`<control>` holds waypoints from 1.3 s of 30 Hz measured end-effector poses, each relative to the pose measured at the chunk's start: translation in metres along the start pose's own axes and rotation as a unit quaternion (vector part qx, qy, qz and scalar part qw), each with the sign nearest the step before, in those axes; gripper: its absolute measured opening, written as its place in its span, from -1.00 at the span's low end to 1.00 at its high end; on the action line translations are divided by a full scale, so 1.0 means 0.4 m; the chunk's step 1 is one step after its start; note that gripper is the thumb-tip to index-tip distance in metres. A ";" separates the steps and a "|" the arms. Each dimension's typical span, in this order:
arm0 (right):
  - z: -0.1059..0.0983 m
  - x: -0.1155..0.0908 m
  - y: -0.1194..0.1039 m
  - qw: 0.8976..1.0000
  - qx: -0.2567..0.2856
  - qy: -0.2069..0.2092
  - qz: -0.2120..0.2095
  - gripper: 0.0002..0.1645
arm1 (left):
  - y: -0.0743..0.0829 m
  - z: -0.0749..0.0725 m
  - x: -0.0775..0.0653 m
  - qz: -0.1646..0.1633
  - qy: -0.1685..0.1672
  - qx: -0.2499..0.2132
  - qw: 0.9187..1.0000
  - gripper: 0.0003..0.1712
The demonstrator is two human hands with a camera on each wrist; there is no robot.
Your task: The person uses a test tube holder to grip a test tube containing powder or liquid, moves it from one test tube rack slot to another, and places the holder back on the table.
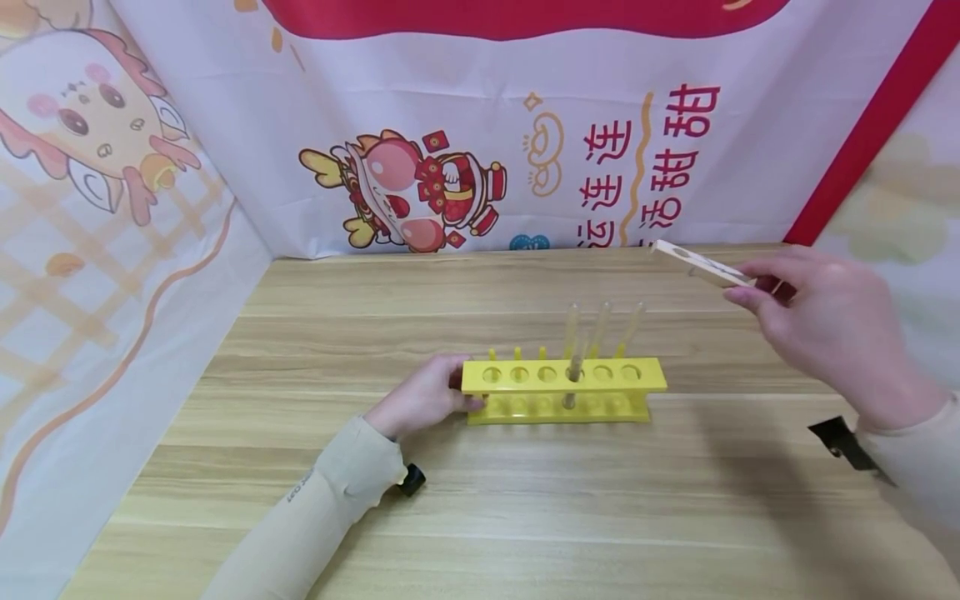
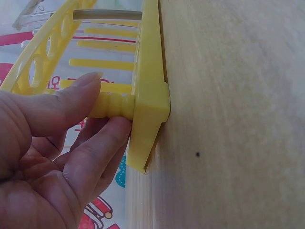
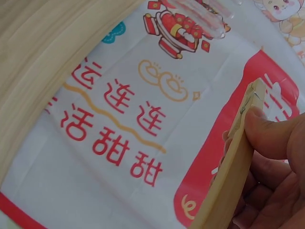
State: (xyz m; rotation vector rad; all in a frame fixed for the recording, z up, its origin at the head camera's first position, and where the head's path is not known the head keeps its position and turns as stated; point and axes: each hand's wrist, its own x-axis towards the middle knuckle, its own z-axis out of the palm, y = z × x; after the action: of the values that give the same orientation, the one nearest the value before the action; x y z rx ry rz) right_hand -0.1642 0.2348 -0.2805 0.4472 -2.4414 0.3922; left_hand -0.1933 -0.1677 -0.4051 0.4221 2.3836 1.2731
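Note:
A yellow test tube rack [image 1: 562, 387] stands on the wooden table. My left hand [image 1: 431, 396] grips its left end, with thumb and fingers around the end post [image 2: 112, 105] in the left wrist view. One glass test tube [image 1: 577, 367] with something greyish in its lower part sits in a middle hole. Behind it, three clear test tubes [image 1: 603, 323] lean over the rear pegs. Raised to the right of the rack, my right hand [image 1: 832, 325] holds a wooden test tube clamp [image 1: 701, 264]. The clamp's far end points left, apart from the tubes.
The light wooden table [image 1: 480, 517] runs back to a printed white cloth [image 1: 480, 92] that hangs behind it. Another patterned cloth [image 1: 90, 250] hangs along the left side. Several bare yellow pegs [image 1: 517, 353] stand at the rack's left rear.

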 end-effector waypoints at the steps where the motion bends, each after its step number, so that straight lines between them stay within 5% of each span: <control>1: 0.001 -0.001 0.008 1.000 0.000 -0.003 0.008 -0.70 | 0.000 0.000 0.000 -0.003 0.000 0.000 1.000 -0.59; 18: 0.039 -0.023 0.140 0.989 0.014 -0.087 0.117 -0.80 | -0.007 -0.001 -0.001 -0.004 -0.002 0.001 1.000 -0.58; 26: 0.095 -0.051 0.213 0.975 0.001 -0.166 0.149 -0.65 | -0.005 -0.001 0.000 -0.004 -0.001 0.002 1.000 -0.57; 39: 0.162 -0.094 0.289 0.956 0.005 -0.223 0.190 -0.56 | -0.001 -0.002 -0.001 -0.007 -0.001 0.003 1.000 -0.61</control>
State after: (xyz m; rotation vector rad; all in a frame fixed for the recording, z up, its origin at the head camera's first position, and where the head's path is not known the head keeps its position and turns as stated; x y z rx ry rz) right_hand -0.2166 0.3224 -0.3730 0.0623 -2.9777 0.5079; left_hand -0.1934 -0.1684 -0.4050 0.4086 2.3839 1.2600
